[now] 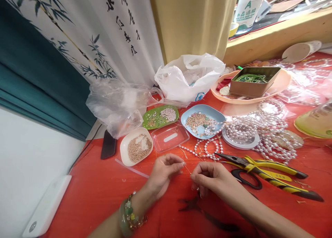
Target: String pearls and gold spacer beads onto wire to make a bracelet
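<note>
I count one fine strand (187, 168), three bead dishes, namely a green dish (162, 125), a blue dish (207, 110) and a cream dish (123, 149), and one pair of yellow-black pliers (250, 166). The strand runs between my pinching left hand (164, 172) and pinching right hand (214, 177), its long axis slanting rightward and towards me.

One camera rides on the person's head, looking forward and down across the red desk (90, 203) from its near side. It sits close above the left hand (162, 174) and right hand (211, 175), and takes in the curtains (192, 23) beyond the desk's far edge.
</note>
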`<state>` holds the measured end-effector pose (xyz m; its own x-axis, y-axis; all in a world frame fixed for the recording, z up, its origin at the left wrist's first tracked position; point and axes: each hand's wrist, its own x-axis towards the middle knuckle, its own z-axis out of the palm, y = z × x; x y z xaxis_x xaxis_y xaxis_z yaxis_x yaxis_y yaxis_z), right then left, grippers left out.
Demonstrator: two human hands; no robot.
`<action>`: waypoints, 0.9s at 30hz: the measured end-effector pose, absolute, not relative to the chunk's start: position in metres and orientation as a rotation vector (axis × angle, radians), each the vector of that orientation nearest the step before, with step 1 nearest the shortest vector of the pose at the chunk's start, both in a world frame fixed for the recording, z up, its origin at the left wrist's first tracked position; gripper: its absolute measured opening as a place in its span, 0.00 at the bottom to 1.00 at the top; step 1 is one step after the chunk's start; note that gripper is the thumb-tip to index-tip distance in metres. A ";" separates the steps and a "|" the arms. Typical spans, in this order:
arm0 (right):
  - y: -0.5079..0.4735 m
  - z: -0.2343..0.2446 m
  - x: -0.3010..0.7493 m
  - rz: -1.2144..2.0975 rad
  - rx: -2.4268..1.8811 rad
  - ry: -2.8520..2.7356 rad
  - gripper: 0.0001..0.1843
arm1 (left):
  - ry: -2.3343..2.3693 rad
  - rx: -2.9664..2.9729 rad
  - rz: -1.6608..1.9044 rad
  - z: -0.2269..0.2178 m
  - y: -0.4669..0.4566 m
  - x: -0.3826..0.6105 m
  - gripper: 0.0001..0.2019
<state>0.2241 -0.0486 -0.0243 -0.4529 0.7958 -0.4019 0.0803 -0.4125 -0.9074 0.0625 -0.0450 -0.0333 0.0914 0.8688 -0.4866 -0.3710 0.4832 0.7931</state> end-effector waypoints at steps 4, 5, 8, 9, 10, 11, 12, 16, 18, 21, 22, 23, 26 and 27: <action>-0.049 -0.024 0.225 1.910 -1.229 -1.313 0.06 | 1.144 0.585 0.998 -0.032 -0.045 0.063 0.09; -0.049 -0.023 0.225 1.908 -1.223 -1.317 0.07 | 1.147 0.585 0.999 -0.032 -0.045 0.063 0.09; -0.049 -0.021 0.225 1.906 -1.214 -1.319 0.07 | 1.158 0.562 1.002 -0.033 -0.045 0.062 0.10; -0.049 -0.021 0.225 1.908 -1.215 -1.320 0.07 | 1.159 0.556 1.001 -0.033 -0.045 0.062 0.10; -0.049 -0.021 0.225 1.910 -1.217 -1.320 0.08 | 1.158 0.553 0.999 -0.033 -0.045 0.062 0.10; -0.049 -0.021 0.225 1.910 -1.217 -1.323 0.08 | 1.157 0.555 0.997 -0.034 -0.045 0.062 0.10; -0.049 -0.021 0.224 1.910 -1.217 -1.328 0.08 | 1.157 0.559 0.994 -0.034 -0.045 0.062 0.10; -0.049 -0.022 0.224 1.901 -1.211 -1.352 0.08 | 1.174 0.559 0.989 -0.034 -0.045 0.062 0.11; -0.049 -0.023 0.225 1.902 -1.205 -1.355 0.08 | 1.176 0.554 0.988 -0.034 -0.045 0.062 0.11; -0.049 -0.023 0.225 1.902 -1.202 -1.355 0.08 | 1.174 0.551 0.983 -0.034 -0.046 0.063 0.11; -0.049 -0.024 0.225 1.901 -1.203 -1.356 0.08 | 1.172 0.555 0.979 -0.034 -0.046 0.063 0.11; -0.049 -0.025 0.225 1.901 -1.202 -1.357 0.08 | 1.169 0.560 0.974 -0.033 -0.046 0.063 0.11; -0.050 -0.027 0.225 1.895 -1.191 -1.369 0.07 | 1.160 0.600 0.979 -0.031 -0.047 0.065 0.11; -0.050 -0.027 0.225 1.888 -1.187 -1.377 0.07 | 1.159 0.620 0.988 -0.030 -0.047 0.065 0.10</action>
<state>0.2246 -0.0501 -0.0268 -0.4846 0.8028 -0.3474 0.0858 -0.3516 -0.9322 0.0650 -0.0474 -0.0299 0.0792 0.8843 -0.4601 -0.3140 0.4601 0.8305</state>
